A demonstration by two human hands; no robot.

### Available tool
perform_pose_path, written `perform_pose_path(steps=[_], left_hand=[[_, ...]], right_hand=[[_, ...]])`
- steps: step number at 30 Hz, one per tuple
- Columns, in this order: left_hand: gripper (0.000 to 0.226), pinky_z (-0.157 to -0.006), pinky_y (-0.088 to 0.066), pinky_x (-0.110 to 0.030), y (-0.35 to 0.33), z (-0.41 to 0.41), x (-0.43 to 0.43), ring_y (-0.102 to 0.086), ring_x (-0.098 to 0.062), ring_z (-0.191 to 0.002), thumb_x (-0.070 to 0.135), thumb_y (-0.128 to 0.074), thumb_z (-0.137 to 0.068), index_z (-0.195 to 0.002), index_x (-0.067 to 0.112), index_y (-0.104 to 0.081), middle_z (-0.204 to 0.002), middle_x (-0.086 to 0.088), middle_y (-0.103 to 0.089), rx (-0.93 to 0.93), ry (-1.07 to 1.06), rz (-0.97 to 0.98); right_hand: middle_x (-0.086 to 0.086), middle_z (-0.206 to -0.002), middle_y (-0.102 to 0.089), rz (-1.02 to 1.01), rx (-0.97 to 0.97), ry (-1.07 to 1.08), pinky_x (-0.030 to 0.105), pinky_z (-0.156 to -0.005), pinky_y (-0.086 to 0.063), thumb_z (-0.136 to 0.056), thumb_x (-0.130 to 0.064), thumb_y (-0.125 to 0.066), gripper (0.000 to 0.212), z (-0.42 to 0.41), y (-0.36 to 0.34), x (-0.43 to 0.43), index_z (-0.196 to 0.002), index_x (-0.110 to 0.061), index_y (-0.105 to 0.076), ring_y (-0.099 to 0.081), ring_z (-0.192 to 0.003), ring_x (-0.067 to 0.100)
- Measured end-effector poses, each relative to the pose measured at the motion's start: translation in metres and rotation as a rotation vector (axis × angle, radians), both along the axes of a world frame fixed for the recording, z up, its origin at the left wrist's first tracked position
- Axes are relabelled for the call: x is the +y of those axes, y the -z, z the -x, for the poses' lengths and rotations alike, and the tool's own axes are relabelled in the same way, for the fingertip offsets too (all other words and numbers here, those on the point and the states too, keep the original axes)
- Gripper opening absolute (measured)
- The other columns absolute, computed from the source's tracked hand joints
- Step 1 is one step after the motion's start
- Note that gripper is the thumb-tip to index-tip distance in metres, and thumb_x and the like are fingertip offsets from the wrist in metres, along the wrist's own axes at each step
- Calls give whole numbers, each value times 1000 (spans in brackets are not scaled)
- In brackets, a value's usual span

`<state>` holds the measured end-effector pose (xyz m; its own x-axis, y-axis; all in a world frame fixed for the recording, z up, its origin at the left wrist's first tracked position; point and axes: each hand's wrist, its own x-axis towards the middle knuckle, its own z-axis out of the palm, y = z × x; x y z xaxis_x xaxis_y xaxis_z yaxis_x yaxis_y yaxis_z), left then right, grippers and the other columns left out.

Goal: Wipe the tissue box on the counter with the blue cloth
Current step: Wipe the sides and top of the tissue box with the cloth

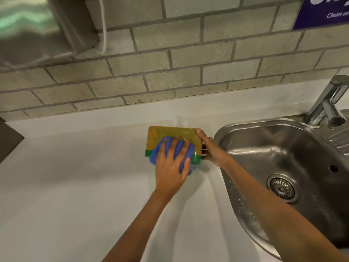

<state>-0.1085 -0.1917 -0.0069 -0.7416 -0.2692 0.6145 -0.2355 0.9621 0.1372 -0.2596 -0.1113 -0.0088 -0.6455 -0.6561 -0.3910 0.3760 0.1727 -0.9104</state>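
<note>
A yellow tissue box [170, 133] with a green band along its lower edge rests on the white counter [75, 176], a white tissue sticking up behind it. My left hand [171, 167] presses a bunched blue cloth [156, 152] flat against the box's near face, fingers spread over the cloth. My right hand [209, 148] grips the box's right end, thumb on the top corner. The cloth hides much of the near face.
A steel sink [283, 157] with a drain lies just right of the box, a chrome tap [328, 103] behind it. A tiled wall runs along the back. A metal appliance with a white cord hangs at upper left.
</note>
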Motion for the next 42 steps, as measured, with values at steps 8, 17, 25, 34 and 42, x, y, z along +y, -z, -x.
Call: perform_pose_path(steps=[8, 17, 25, 34, 42], left_hand=[[49, -101, -43, -55, -23, 32, 22, -52, -44, -123, 34, -38, -88, -123, 11, -63, -127, -18, -62, -75, -144, -130], [45, -95, -47, -56, -18, 23, 16, -56, -46, -116, 30, -45, -85, -118, 9, -67, -121, -22, -65, 8, -164, -52], [45, -98, -45, -53, 11, 14, 15, -54, -41, -120, 33, -52, -82, -123, 17, -63, -124, -18, -64, -59, 80, 180], [52, -102, -41, -55, 2, -7, -30, -41, -47, -127, 43, -34, -93, -131, 15, -56, -139, -24, -46, 52, -163, -316], [46, -100, -40, -56, -5, 26, 11, -48, -47, -123, 31, -43, -88, -124, 11, -63, -128, -25, -59, 22, -58, -148]], right_hand=[[4, -83, -68, 18, 2, -6, 32, -76, -53, -69, -68, -57, 71, 5, 4, -3, -105, -7, -65, -64, -85, 21], [3, -79, -65, 5, 17, -3, 30, -68, -53, -74, -66, -55, 65, 6, 7, -2, -101, -8, -62, -63, -80, 20], [-3, -59, -65, -14, 49, -56, 22, -56, -53, -76, -64, -56, 52, 9, 6, 2, -75, -12, -64, -64, -68, 13], [14, -122, -58, -27, -31, 10, 39, -78, -55, -49, -74, -64, 112, 7, 2, -2, -131, -1, -42, -60, -108, 29], [9, -95, -65, -24, -3, 28, 33, -72, -56, -57, -74, -61, 88, 6, 2, -1, -108, -3, -60, -63, -95, 25]])
